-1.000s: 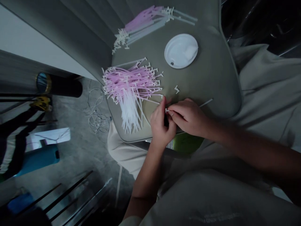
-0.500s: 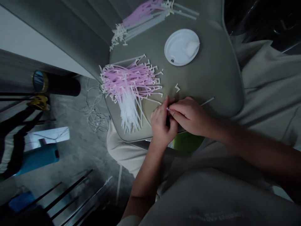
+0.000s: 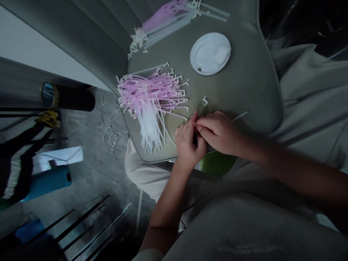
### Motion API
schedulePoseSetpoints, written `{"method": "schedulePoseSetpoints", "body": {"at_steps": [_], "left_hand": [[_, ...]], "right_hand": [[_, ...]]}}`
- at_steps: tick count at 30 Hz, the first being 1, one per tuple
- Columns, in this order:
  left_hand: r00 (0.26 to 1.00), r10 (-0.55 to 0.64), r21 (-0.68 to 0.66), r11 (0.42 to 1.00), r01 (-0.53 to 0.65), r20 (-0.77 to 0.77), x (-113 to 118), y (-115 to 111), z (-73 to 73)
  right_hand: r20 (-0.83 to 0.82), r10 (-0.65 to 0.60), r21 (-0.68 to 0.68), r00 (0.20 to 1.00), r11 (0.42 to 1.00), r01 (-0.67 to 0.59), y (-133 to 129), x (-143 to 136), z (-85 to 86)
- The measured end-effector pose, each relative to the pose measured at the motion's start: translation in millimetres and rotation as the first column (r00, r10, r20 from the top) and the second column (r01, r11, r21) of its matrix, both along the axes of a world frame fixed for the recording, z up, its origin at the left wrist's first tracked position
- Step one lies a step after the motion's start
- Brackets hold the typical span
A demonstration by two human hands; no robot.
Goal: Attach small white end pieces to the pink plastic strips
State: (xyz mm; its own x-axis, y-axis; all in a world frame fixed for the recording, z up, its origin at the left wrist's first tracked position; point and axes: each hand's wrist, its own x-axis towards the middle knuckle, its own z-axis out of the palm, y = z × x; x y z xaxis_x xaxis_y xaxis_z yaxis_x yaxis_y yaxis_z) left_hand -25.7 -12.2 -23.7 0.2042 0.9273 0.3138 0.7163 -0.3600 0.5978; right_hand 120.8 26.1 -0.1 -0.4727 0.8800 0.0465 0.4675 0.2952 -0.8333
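My left hand (image 3: 189,141) and my right hand (image 3: 221,132) meet over the front edge of the padded seat (image 3: 252,83). Thumb and forefinger of my right hand pinch a thin white tube, whose small pale tip shows between the hands; a white length (image 3: 240,116) sticks out behind that hand. My left hand is closed with its fingers curled against the tip, and what lies inside them is hidden. Just left of it lies a pile of pink tubes (image 3: 152,88) with white angled end pieces, crossed by a bundle of white tubes (image 3: 149,127). One small white connector (image 3: 205,100) lies beyond my hands.
A white oval dish (image 3: 209,54) with a white lump in it sits farther back. Another bundle of pink and white tubes (image 3: 165,27) lies at the seat's far side. On the floor to the left are coiled thin cables (image 3: 114,136) and a blue case (image 3: 47,183).
The hands keep nearly the same pose, still pressed together at the tube's tip. The view has shifted slightly; the tubes, dish and connector stay where they lay.
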Motion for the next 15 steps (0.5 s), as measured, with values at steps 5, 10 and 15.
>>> {"method": "schedulePoseSetpoints", "body": {"at_steps": [5, 10, 15], "left_hand": [[1.0, -0.001, -0.003, 1.0, 0.001, 0.004, -0.5, 0.0, 0.1], [1.0, -0.003, -0.016, 1.0, 0.003, 0.018, 0.3, 0.3, 2.8], [1.0, -0.004, -0.046, 0.999, 0.005, 0.027, 0.4, 0.3, 4.3]], "right_hand": [[0.005, -0.015, -0.007, 1.0, 1.0, 0.015, -0.7, -1.2, -0.7], [0.009, -0.032, -0.019, 0.999, 0.999, 0.032, -1.0, -2.3, -0.5], [-0.004, -0.04, -0.02, 0.999, 0.999, 0.04, -1.0, -1.7, 0.1]]}}
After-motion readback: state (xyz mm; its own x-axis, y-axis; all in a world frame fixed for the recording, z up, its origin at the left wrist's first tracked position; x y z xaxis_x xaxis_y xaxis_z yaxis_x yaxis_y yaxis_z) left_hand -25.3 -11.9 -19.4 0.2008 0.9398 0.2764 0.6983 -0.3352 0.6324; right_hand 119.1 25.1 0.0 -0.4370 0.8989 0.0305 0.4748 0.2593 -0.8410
